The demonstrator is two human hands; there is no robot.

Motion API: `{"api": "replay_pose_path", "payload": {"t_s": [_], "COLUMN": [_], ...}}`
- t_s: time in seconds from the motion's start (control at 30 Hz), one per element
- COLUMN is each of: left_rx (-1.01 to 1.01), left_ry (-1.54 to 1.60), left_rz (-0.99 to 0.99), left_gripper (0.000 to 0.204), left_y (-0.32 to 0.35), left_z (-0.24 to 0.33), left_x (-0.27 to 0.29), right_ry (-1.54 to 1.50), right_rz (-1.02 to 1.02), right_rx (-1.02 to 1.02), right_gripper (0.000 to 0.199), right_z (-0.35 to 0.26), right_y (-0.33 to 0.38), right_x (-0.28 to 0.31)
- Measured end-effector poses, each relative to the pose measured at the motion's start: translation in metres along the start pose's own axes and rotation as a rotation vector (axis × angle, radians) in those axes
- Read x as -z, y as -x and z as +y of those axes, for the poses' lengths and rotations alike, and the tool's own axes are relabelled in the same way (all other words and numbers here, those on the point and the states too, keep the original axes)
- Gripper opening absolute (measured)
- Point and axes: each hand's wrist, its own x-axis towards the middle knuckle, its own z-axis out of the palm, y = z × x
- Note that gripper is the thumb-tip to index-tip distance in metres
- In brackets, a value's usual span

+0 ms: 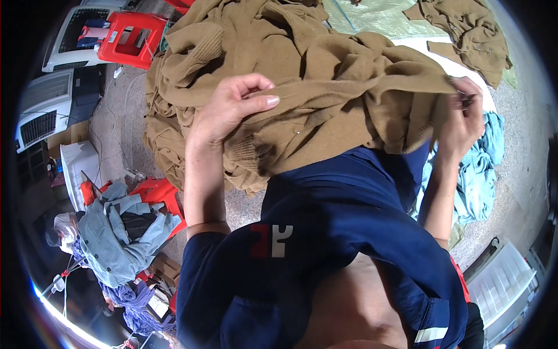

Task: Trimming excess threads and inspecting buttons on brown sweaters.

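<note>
A brown knit sweater [325, 131] is drawn across my lap between both hands, with a ribbed cuff or hem [243, 152] hanging at its left. My left hand [229, 107] has its fingers curled and its thumb at the garment's left end, gripping the cloth. At the right end, my right hand [467, 113] closes on the upper edge; its fingertips are partly dark and blurred. The stretch of cloth between the hands is pulled fairly straight, with folds sagging under it. Right behind it rises a big heap of similar brown knitwear [261, 41], touching the held piece.
A brown buttoned cardigan [465, 35] lies apart at the far right. Light blue garments [479, 168] are piled beside my right arm. At left are a red plastic stool [132, 38], grey-blue clothing [119, 232] over another red stool, and white appliances [46, 110]. A white crate [503, 285] stands lower right.
</note>
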Motion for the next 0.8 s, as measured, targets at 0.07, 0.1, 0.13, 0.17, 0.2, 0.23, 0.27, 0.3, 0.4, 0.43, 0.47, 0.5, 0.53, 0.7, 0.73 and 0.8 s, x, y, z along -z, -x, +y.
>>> {"api": "replay_pose_path", "payload": {"t_s": [0.07, 0.1, 0.13, 0.17, 0.2, 0.23, 0.27, 0.3, 0.4, 0.43, 0.47, 0.5, 0.53, 0.7, 0.73, 0.8], "left_rx": [-0.016, -0.018, -0.016, -0.014, 0.019, 0.018, 0.017, 0.020, -0.176, -0.337, -0.298, -0.299, -0.300, -0.282, -0.281, -0.300], "left_ry": [0.095, 0.099, -0.036, -0.171, -0.205, -0.206, -0.138, -0.068, 0.003, -0.020, 0.074, 0.100, 0.127, -0.014, -0.012, -0.222], "left_rz": [-0.020, -0.032, -0.037, -0.040, -0.010, -0.009, 0.040, 0.089, 0.030, 0.002, -0.045, -0.058, -0.072, -0.064, -0.067, -0.045], "left_gripper": [0.016, 0.016, 0.016, 0.016, 0.015, 0.015, 0.014, 0.014, 0.012, 0.012, 0.013, 0.013, 0.013, 0.021, 0.021, 0.025], "left_y": [-0.007, -0.011, -0.012, -0.013, -0.014, -0.012, -0.010, -0.009, -0.008, -0.009, -0.007, -0.006, -0.007, -0.008, -0.008, -0.007], "left_z": [0.003, 0.005, 0.006, 0.007, 0.005, 0.004, 0.004, 0.004, 0.013, 0.017, 0.023, 0.025, 0.026, 0.024, 0.022, 0.023], "left_x": [-0.021, -0.026, -0.029, -0.031, -0.028, -0.026, -0.024, -0.024, -0.031, -0.036, -0.044, -0.053, -0.062, -0.069, -0.067, -0.066], "right_ry": [-0.034, -0.060, -0.026, -0.018, -0.011, -0.013, 0.005, 0.015, -0.070, -0.111, -0.166, -0.202, -0.201, -0.211, -0.224, -0.219], "right_rz": [-0.231, -0.320, -0.337, -0.336, -0.334, -0.285, -0.246, -0.262, -0.417, -0.453, -0.423, -0.395, -0.396, -0.327, -0.329, -0.310], "right_rx": [0.266, 0.318, 0.394, 0.352, 0.310, 0.309, 0.279, 0.336, 0.568, 0.653, 0.727, 0.753, 0.755, 0.662, 0.613, 0.615], "right_gripper": [0.028, 0.032, 0.034, 0.033, 0.032, 0.030, 0.028, 0.028, 0.017, 0.013, 0.014, 0.015, 0.015, 0.019, 0.020, 0.020], "right_z": [-0.020, -0.035, -0.042, -0.044, -0.044, -0.038, -0.032, -0.031, -0.044, -0.057, -0.061, -0.066, -0.067, -0.059, -0.058, -0.056], "right_y": [0.008, 0.013, 0.015, 0.016, 0.017, 0.014, 0.014, 0.015, 0.020, 0.020, 0.022, 0.022, 0.022, 0.034, 0.037, 0.038], "right_x": [-0.010, -0.016, -0.022, -0.024, -0.026, -0.027, -0.026, -0.027, -0.041, -0.049, -0.057, -0.061, -0.063, -0.066, -0.066, -0.070]}}
